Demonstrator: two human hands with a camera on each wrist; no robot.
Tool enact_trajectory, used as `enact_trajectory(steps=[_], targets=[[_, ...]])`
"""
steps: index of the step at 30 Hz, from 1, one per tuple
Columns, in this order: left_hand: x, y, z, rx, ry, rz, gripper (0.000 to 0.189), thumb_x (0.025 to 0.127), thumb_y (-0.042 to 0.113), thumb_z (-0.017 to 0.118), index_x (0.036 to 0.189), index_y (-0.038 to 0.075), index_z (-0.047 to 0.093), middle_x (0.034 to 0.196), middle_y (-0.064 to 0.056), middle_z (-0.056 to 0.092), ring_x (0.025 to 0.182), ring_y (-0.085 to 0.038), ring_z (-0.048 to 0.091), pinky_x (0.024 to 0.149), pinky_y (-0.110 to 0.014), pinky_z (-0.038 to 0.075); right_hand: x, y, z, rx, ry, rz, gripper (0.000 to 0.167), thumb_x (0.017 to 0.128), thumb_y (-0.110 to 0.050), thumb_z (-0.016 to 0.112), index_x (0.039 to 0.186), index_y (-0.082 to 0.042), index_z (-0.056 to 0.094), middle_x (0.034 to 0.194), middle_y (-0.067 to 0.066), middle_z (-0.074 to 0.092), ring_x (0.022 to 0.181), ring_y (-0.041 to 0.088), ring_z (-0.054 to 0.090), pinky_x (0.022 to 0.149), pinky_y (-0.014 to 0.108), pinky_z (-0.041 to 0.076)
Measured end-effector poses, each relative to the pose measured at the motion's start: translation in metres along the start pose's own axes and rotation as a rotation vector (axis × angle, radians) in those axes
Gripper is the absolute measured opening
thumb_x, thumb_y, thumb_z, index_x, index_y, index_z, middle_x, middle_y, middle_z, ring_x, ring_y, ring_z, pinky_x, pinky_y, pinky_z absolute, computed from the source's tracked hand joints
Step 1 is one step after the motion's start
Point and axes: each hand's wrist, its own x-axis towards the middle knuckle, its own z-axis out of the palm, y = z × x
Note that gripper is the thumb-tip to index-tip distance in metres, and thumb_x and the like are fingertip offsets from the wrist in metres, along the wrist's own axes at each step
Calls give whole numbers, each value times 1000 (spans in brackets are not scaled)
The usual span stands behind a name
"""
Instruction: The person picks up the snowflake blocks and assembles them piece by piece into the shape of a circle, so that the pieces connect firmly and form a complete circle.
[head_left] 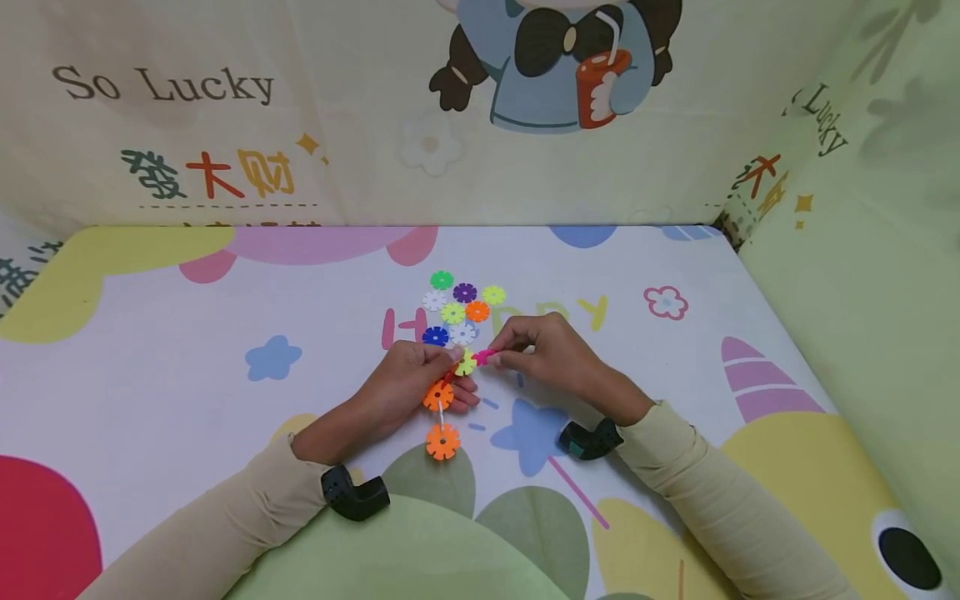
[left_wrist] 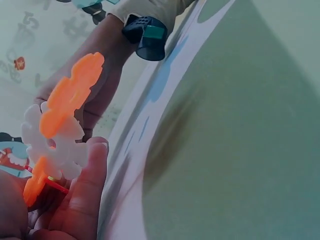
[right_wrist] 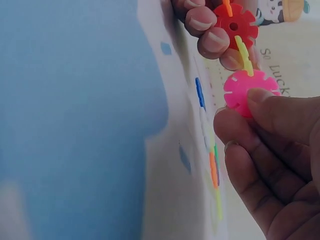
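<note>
A chain of notched plastic snowflake discs hangs from my left hand (head_left: 408,383), which pinches it near its upper end. From the bottom it runs orange disc (head_left: 442,442), white disc (left_wrist: 52,142) seen edge-on from the head, a second orange disc (head_left: 438,395), red disc (right_wrist: 235,27) and yellow disc (head_left: 465,362). My right hand (head_left: 551,354) pinches a pink disc (right_wrist: 245,92) between thumb and fingers. In the right wrist view the pink disc's rim meets the yellow disc's edge. The left fingers (right_wrist: 214,42) lie behind the red disc.
Several loose discs lie flat on the patterned tabletop just beyond my hands, among them a green disc (head_left: 442,280), a purple disc (head_left: 465,292), a blue disc (head_left: 435,336) and an orange disc (head_left: 477,311). A printed curtain (head_left: 360,108) hangs along the table's back edge.
</note>
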Motion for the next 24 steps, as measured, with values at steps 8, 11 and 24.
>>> enact_trajectory(steps=[8,11,24], targets=[[-2,2,1,71,-6,4,36,100,29,56,101,-4,70,88,-17,72,80,-28,72,79,-29,55,0,-3,4,-23,8,-41,7,85,0,72,91,-4,72,84,4,73,76,7,67,74,30,57],[-3,3,0,76,-8,-7,36,100,30,56,101,-3,70,88,-18,72,80,-28,72,79,-29,55,1,-5,6,-25,12,-48,6,85,-1,73,90,-5,72,83,3,73,75,7,67,73,29,57],[-1,3,4,16,4,18,33,101,24,55,112,-5,66,90,-16,72,84,-24,72,83,-26,53,4,-1,0,-9,-32,35,9,87,-2,72,94,-7,71,89,3,71,80,11,66,79,28,55]])
